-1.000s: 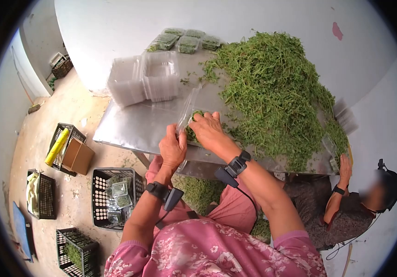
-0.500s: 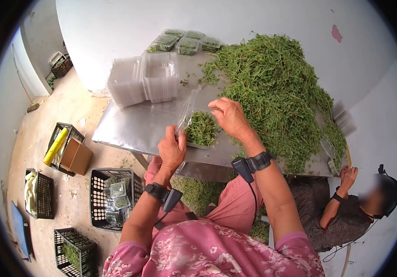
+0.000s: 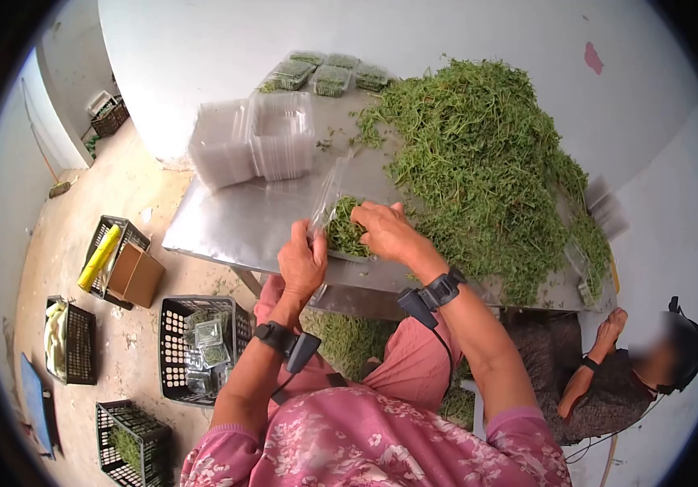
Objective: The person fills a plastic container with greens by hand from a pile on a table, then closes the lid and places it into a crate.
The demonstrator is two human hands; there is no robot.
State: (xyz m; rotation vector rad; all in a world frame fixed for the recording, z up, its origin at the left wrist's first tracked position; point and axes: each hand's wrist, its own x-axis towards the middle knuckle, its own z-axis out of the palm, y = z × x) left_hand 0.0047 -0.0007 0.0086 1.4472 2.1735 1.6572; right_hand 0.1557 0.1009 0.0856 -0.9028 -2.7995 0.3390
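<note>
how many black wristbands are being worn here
3: the left wristband and right wristband on the camera wearer, and a third wristband on the co-worker; others may be hidden.

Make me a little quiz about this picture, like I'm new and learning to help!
1. True or false: the person's left hand is holding the clear plastic box at its side.

2. Where is the person's right hand?
A) On the yellow roll
B) At the greens in the box
C) Inside a black crate

3. Fill in the blank: the big heap of loose greens is piled on the metal ____.

Key: 1. True. 2. B. 3. Table.
</note>
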